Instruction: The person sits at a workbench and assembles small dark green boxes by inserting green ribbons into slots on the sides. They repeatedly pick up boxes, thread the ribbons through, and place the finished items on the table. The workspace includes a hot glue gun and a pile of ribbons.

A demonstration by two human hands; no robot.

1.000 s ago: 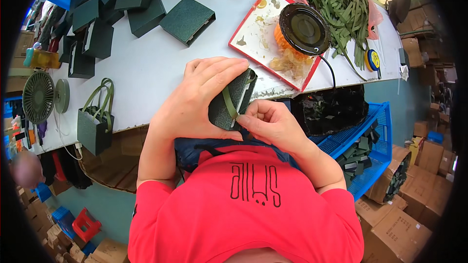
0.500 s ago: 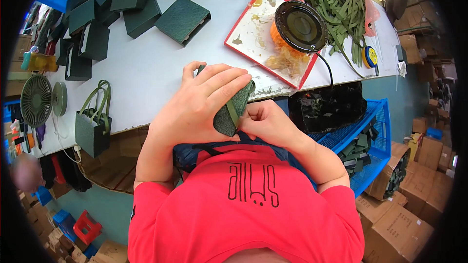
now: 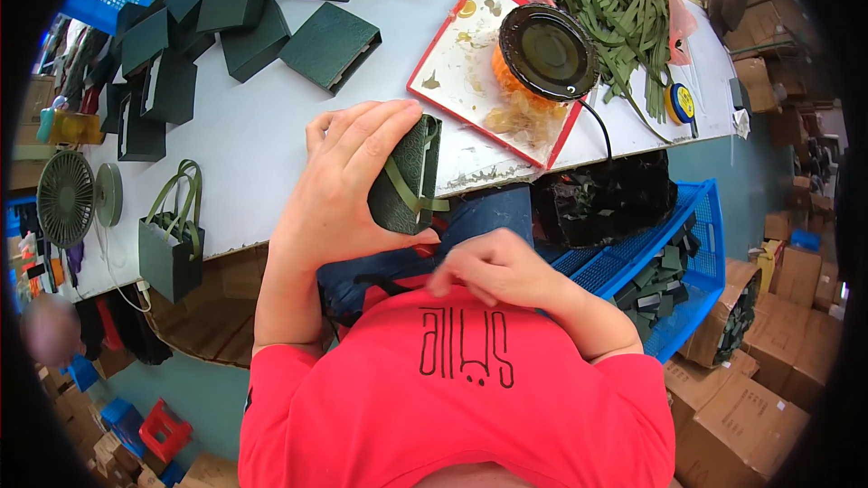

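The left hand (image 3: pixel 348 183) wraps around the green folded bag (image 3: pixel 407 176) at the table (image 3: pixel 244 149) edge; the right hand (image 3: pixel 493 267) (fingers curled, holding nothing) hangs near; the bag might slip off, because only one hand grips it.

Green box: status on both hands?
Left hand grips green box at table edge. Right hand off it, near chest. Nothing obstructing.
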